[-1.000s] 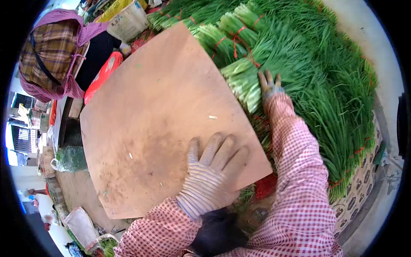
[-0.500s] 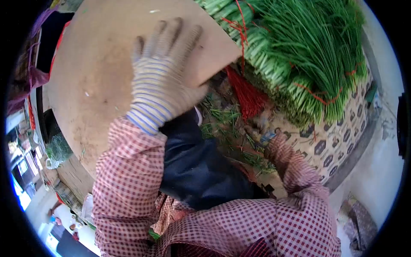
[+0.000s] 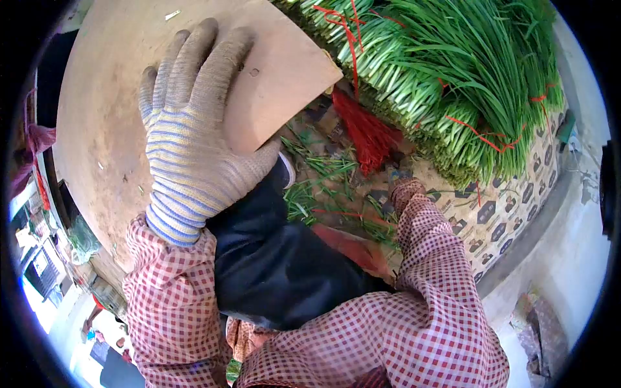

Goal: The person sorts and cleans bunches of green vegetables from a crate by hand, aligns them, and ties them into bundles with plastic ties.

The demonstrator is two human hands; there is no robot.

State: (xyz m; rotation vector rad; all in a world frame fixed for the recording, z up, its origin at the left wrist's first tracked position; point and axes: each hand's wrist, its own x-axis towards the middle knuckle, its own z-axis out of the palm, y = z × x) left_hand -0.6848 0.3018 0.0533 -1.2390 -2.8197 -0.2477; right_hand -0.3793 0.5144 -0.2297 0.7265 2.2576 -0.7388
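My left hand [image 3: 194, 123], in a whitish knit glove with blue stripes and dirty fingertips, lies flat on a tan wooden board [image 3: 97, 97], fingers stretched out. Its thumb reaches past the board's lower edge. My right hand [image 3: 399, 173] is low beside a bunch of red ties [image 3: 362, 132]; only a small part shows past the sleeve, and its fingers are hidden. Just above it are stacked bundles of green garlic chives [image 3: 466, 71], bound with red ties, their pale cut ends toward me.
Loose green trimmings [image 3: 317, 168] litter the ground between board and bundles. Patterned sheeting [image 3: 491, 213] lies under the chives, bordered by a pale wall [image 3: 576, 213]. A dark apron [image 3: 278, 252] covers my leg. A crumpled cloth [image 3: 543, 336] lies at lower right.
The view has shifted, and the board and my left hand now appear farther left. My right hand has moved up, closer to the bunch of red ties. My left hand stays flat.
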